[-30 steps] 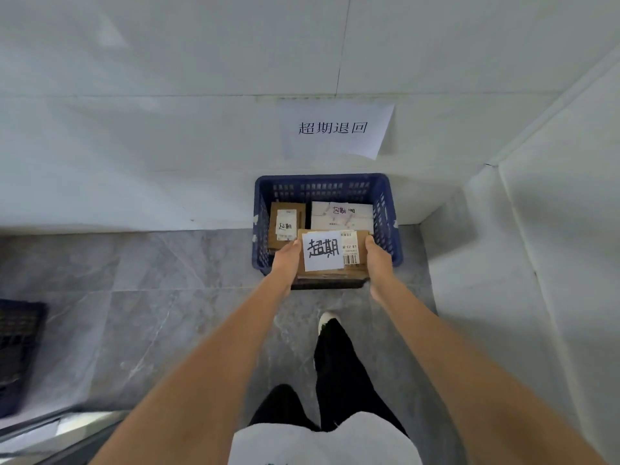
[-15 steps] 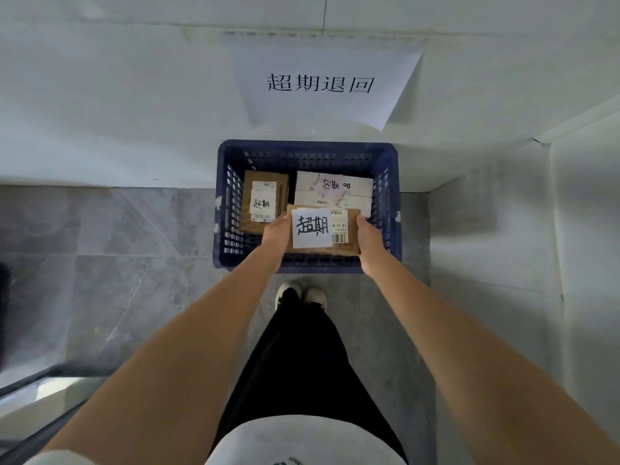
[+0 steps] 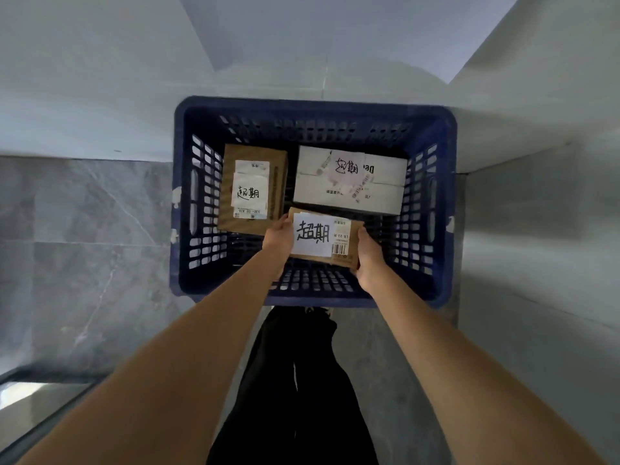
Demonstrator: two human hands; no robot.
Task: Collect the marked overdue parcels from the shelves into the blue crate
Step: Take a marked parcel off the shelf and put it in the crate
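Note:
A blue crate [image 3: 181, 209] with slotted walls stands on the floor against the wall. Inside it lie a brown parcel [image 3: 278, 169] at the left and a white parcel [image 3: 385, 189] at the right, each with a handwritten white label. I hold a third brown parcel [image 3: 349, 260] with a large handwritten label low inside the crate, near its front. My left hand [image 3: 278, 238] grips its left edge and my right hand [image 3: 369, 260] grips its right edge.
The crate sits in a corner: a pale wall [image 3: 100, 78] behind it and another wall [image 3: 536, 229] close on the right. Grey tiled floor [image 3: 84, 246] stretches to the left. My dark-trousered legs [image 3: 295, 380] are right below the crate.
I have bent closer over the crate, which now fills the view. The held parcel has gone down from above the front rim into the crate, in front of the white parcel.

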